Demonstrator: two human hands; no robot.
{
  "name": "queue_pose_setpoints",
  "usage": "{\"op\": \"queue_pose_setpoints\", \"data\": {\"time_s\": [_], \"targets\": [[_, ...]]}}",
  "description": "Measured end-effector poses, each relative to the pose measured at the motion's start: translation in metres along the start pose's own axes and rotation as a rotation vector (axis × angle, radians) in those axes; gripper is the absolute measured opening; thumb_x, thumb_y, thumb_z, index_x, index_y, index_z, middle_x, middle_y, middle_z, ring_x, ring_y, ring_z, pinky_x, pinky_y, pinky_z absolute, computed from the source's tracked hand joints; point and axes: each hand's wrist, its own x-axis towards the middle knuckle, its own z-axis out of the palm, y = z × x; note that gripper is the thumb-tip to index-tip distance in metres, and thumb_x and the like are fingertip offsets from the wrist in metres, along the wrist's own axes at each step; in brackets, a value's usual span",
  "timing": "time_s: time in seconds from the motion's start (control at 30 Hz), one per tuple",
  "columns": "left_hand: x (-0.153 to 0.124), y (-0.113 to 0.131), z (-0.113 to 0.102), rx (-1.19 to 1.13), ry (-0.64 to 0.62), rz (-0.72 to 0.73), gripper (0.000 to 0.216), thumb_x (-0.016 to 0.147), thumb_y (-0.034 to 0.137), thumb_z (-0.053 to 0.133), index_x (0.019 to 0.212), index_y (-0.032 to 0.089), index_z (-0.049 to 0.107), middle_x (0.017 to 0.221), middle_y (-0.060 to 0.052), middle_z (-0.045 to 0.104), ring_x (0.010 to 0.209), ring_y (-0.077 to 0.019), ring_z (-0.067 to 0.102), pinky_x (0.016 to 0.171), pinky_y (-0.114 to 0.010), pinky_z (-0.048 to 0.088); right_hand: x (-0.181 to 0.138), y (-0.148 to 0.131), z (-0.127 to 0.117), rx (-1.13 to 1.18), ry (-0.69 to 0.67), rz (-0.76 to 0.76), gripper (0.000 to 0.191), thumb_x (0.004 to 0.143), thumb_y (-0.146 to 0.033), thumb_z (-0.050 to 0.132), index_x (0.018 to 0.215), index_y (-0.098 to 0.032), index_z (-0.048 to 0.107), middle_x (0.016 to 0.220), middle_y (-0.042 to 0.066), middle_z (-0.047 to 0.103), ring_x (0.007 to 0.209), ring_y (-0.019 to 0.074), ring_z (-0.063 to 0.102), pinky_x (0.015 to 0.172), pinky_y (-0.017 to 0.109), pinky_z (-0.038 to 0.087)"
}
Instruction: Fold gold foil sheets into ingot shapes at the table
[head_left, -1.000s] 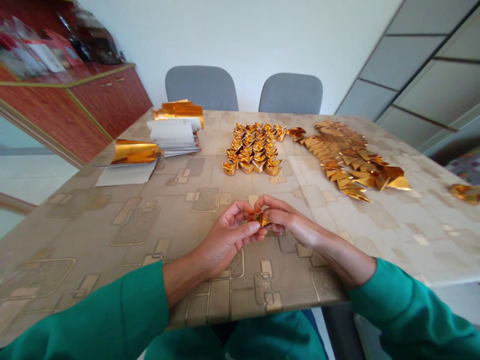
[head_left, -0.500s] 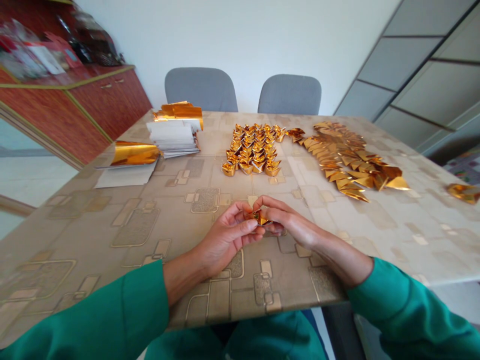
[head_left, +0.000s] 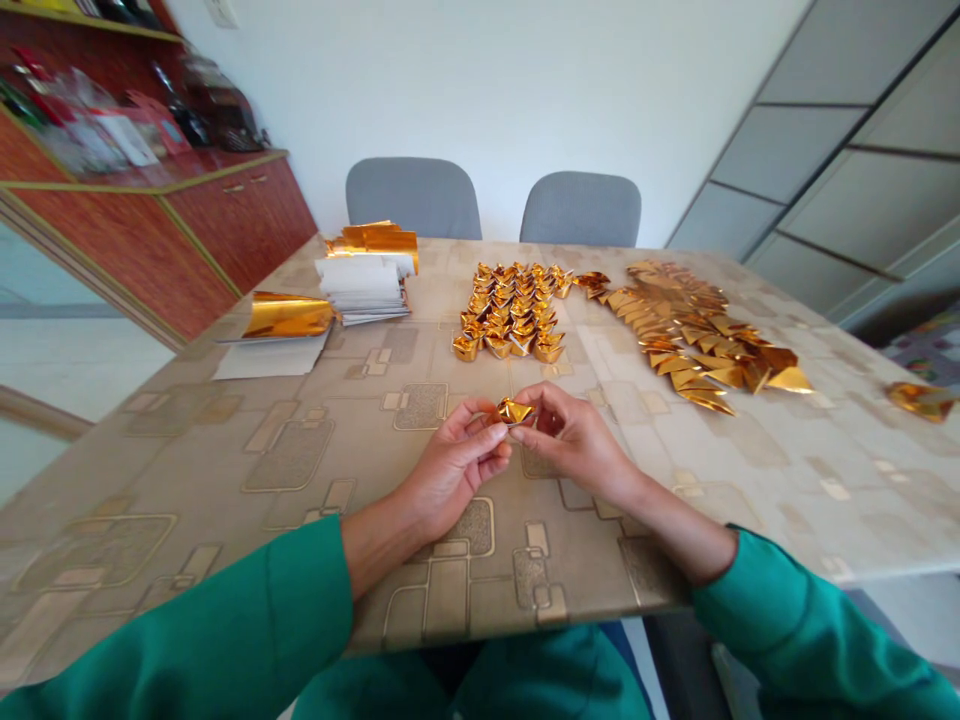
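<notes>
A small gold foil paper ingot (head_left: 515, 411) is pinched between both hands, just above the table. My left hand (head_left: 463, 462) grips its left end with thumb and fingers. On its right end, the thumb and fingers of my right hand (head_left: 576, 440) are closed. Beyond the hands, several finished gold paper ingots (head_left: 511, 312) stand in tight rows. To their right spreads a pile of flat folded gold paper pieces (head_left: 697, 335).
At the left lie a stack of white-backed paper sheets (head_left: 365, 288) and a curled gold sheet (head_left: 289, 315). One gold piece (head_left: 921, 400) sits near the right edge of the patterned table (head_left: 300, 530). Two grey chairs (head_left: 412, 198) stand behind.
The paper ingot has risen slightly and now shows its upper side. My right hand has shifted from covering it to pinching its right end. The camera view has tilted up a little.
</notes>
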Motion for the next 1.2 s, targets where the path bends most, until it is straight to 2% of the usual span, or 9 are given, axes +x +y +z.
{"op": "queue_pose_setpoints", "data": {"time_s": [0.13, 0.2, 0.3, 0.4, 0.47, 0.63, 0.83, 1.03, 1.2], "targets": [[-0.004, 0.003, -0.001, 0.218, 0.008, 0.009, 0.035, 0.074, 0.016, 0.077, 0.103, 0.019, 0.058, 0.092, 0.001, 0.067, 0.063, -0.007, 0.064, 0.063, -0.02, 0.052, 0.004, 0.009, -0.019, -0.066, 0.022, -0.016, 0.022, 0.085, -0.036, 0.068, 0.099, -0.02, 0.062, 0.077, 0.0, 0.065, 0.063, 0.0141, 0.053, 0.058, 0.027, 0.038], [-0.009, 0.008, -0.003, 0.335, 0.034, 0.025, 0.034, 0.076, 0.017, 0.074, 0.106, 0.02, 0.059, 0.1, -0.001, 0.067, 0.065, -0.0085, 0.065, 0.065, -0.023, 0.052, 0.009, 0.019, -0.045, -0.153, 0.095, 0.011, 0.028, 0.083, -0.04, 0.068, 0.101, -0.02, 0.062, 0.077, 0.001, 0.067, 0.062, 0.0148, 0.055, 0.059, 0.027, 0.039], [-0.016, 0.019, -0.01, 0.448, 0.069, 0.114, 0.026, 0.077, 0.021, 0.072, 0.101, 0.018, 0.063, 0.109, -0.004, 0.066, 0.068, -0.0098, 0.065, 0.067, -0.024, 0.05, 0.022, 0.044, -0.094, -0.429, 0.21, 0.085, 0.029, 0.082, -0.041, 0.067, 0.1, -0.019, 0.063, 0.077, 0.003, 0.069, 0.061, 0.0157, 0.057, 0.059, 0.027, 0.04], [-0.016, 0.029, -0.021, 0.501, 0.146, 0.215, 0.023, 0.074, 0.022, 0.074, 0.095, 0.017, 0.067, 0.103, -0.004, 0.067, 0.068, -0.0102, 0.063, 0.067, -0.024, 0.049, 0.042, 0.072, -0.135, -0.79, 0.267, 0.249, 0.023, 0.081, -0.033, 0.067, 0.099, -0.019, 0.066, 0.079, 0.005, 0.071, 0.066, 0.0177, 0.062, 0.063, 0.028, 0.042], [-0.012, 0.033, -0.028, 0.477, 0.205, 0.26, 0.024, 0.071, 0.022, 0.076, 0.093, 0.016, 0.067, 0.1, -0.003, 0.067, 0.068, -0.0097, 0.062, 0.066, -0.023, 0.049, 0.059, 0.09, -0.149, -0.841, 0.285, 0.284, 0.024, 0.078, -0.028, 0.068, 0.1, -0.018, 0.068, 0.081, 0.007, 0.072, 0.071, 0.0202, 0.064, 0.064, 0.029, 0.043], [-0.005, 0.037, -0.037, 0.444, 0.251, 0.289, 0.024, 0.072, 0.023, 0.075, 0.093, 0.017, 0.067, 0.1, -0.001, 0.066, 0.067, -0.0086, 0.061, 0.067, -0.024, 0.05, 0.112, 0.124, -0.154, -0.897, 0.311, 0.288, 0.027, 0.08, -0.027, 0.068, 0.104, -0.018, 0.069, 0.09, 0.009, 0.074, 0.078, 0.0219, 0.065, 0.068, 0.029, 0.043], [-0.007, 0.039, -0.033, 0.455, 0.249, 0.241, 0.022, 0.073, 0.023, 0.076, 0.092, 0.017, 0.068, 0.092, -0.001, 0.067, 0.068, -0.01, 0.061, 0.066, -0.023, 0.049, 0.166, 0.143, -0.151, -0.907, 0.339, 0.267, 0.032, 0.081, -0.024, 0.067, 0.113, -0.017, 0.069, 0.095, 0.01, 0.075, 0.083, 0.0227, 0.064, 0.071, 0.03, 0.043], [-0.007, 0.041, -0.033, 0.445, 0.247, 0.199, 0.019, 0.076, 0.023, 0.074, 0.093, 0.018, 0.068, 0.081, 0.0, 0.066, 0.067, -0.0109, 0.059, 0.065, -0.022, 0.046, 0.19, 0.149, -0.149, -0.881, 0.371, 0.253, 0.043, 0.079, -0.024, 0.068, 0.121, -0.012, 0.063, 0.094, 0.012, 0.074, 0.084, 0.0244, 0.065, 0.074, 0.031, 0.045], [-0.008, 0.04, -0.033, 0.44, 0.251, 0.208, 0.018, 0.076, 0.022, 0.073, 0.093, 0.018, 0.068, 0.091, -0.001, 0.067, 0.068, -0.0097, 0.059, 0.066, -0.022, 0.047, 0.199, 0.15, -0.143, -0.85, 0.393, 0.259, 0.043, 0.077, -0.023, 0.069, 0.117, -0.011, 0.062, 0.093, 0.013, 0.073, 0.084, 0.0254, 0.064, 0.075, 0.032, 0.045]]}}
